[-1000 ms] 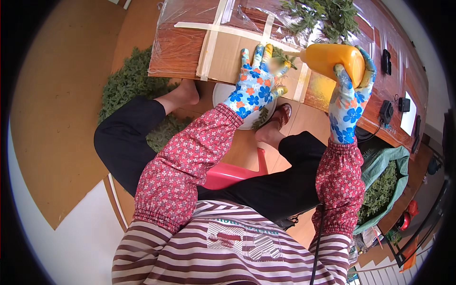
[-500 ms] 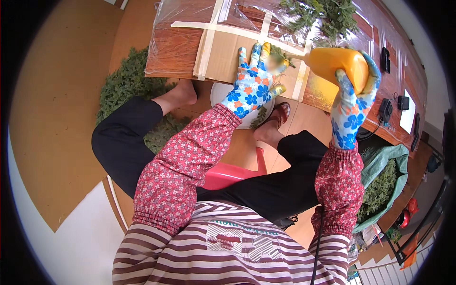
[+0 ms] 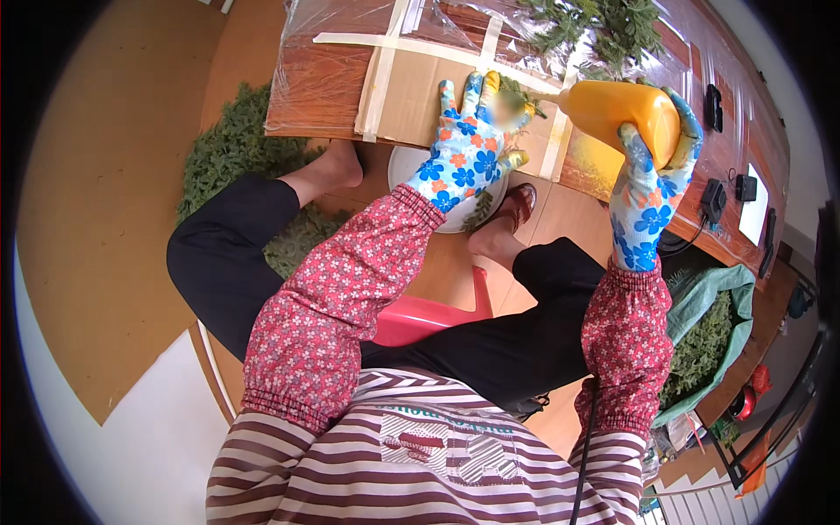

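My left hand (image 3: 462,156), in a blue-and-orange flowered glove with yellow-stained fingertips, lies over the cardboard (image 3: 411,94) at the table's near edge. Its fingers are stretched and spread. A small green sprig (image 3: 510,87) shows beside the index and middle fingers, partly hidden; a blurred patch obscures part of that spot. My right hand (image 3: 652,188), gloved alike, is wrapped round a yellow squeeze bottle (image 3: 604,109). The bottle is tipped sideways, its thin nozzle (image 3: 549,97) pointing left at the sprig.
Green sprigs (image 3: 612,35) lie on the plastic-wrapped table (image 3: 315,92). Below its edge is a white basin (image 3: 407,166). Greenery (image 3: 232,149) is heaped on the floor at left; a green sack (image 3: 739,306) of foliage stands at right. Small black devices (image 3: 713,199) sit on the table's right side.
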Demonstrator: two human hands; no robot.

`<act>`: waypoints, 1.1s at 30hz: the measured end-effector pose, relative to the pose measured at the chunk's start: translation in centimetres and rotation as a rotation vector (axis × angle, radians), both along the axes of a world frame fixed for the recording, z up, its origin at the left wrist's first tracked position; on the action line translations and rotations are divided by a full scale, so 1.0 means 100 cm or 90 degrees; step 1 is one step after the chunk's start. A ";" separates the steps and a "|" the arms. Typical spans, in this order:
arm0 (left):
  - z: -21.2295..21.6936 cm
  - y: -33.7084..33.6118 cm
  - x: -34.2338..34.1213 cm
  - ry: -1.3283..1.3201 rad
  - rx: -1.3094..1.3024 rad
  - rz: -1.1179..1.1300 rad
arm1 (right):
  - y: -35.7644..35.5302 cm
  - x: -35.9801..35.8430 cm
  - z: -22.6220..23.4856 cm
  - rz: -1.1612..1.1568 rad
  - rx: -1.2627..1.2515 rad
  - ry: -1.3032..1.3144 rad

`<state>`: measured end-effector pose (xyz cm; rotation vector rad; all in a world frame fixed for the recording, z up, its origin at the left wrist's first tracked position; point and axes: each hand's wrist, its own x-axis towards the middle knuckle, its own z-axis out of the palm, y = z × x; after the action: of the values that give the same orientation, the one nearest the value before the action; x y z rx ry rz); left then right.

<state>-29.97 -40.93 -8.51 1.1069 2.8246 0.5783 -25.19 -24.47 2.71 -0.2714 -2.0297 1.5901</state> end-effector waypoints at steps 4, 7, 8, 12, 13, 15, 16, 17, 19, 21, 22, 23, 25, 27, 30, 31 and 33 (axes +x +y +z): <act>-0.001 -0.001 0.000 -0.005 0.007 0.001 | -0.002 0.000 -0.001 0.009 -0.004 -0.004; 0.000 0.000 -0.001 -0.008 -0.009 0.002 | 0.004 0.003 -0.005 0.004 -0.006 -0.014; -0.001 0.000 -0.001 0.002 -0.013 -0.001 | 0.005 0.004 -0.005 0.000 -0.002 -0.006; -0.001 -0.002 -0.002 0.014 -0.014 -0.006 | 0.006 0.007 -0.005 -0.012 -0.022 0.012; -0.002 -0.001 -0.001 0.010 -0.011 -0.007 | 0.007 0.008 -0.005 -0.012 -0.019 0.009; -0.003 0.001 0.000 0.003 0.003 -0.004 | 0.010 0.011 -0.006 -0.030 -0.026 -0.021; -0.003 0.001 0.000 0.004 0.002 -0.003 | 0.010 0.011 -0.005 -0.030 -0.027 -0.020; -0.003 0.001 -0.001 0.004 0.009 -0.002 | 0.012 0.011 -0.005 -0.034 -0.024 -0.017; -0.003 0.001 -0.001 0.003 0.014 0.000 | 0.013 0.012 -0.004 -0.037 -0.021 -0.014; -0.002 0.001 -0.001 0.006 0.010 -0.005 | 0.014 0.012 -0.003 -0.053 0.001 -0.026; -0.002 0.001 -0.001 0.005 0.009 -0.005 | 0.016 0.013 -0.004 -0.052 0.000 -0.026; -0.002 0.001 -0.002 0.006 0.009 -0.008 | 0.017 0.013 -0.005 -0.054 -0.017 -0.012; -0.002 0.001 -0.002 0.006 0.009 -0.010 | 0.017 0.013 -0.005 -0.056 -0.035 0.001; -0.003 0.001 -0.001 0.006 0.006 -0.004 | 0.014 0.012 -0.003 -0.043 0.020 -0.011; -0.003 0.002 0.000 0.003 0.006 -0.002 | 0.011 0.009 -0.006 -0.030 -0.051 0.012; -0.003 0.001 -0.001 0.003 0.005 -0.001 | 0.010 0.009 -0.006 -0.030 -0.052 0.012; -0.005 0.001 -0.001 0.003 0.007 -0.004 | 0.009 0.008 -0.006 -0.029 -0.015 0.025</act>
<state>-30.10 -40.80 -8.97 1.1197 2.8244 0.5921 -24.44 -23.60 2.10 -0.2908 -1.9619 1.5811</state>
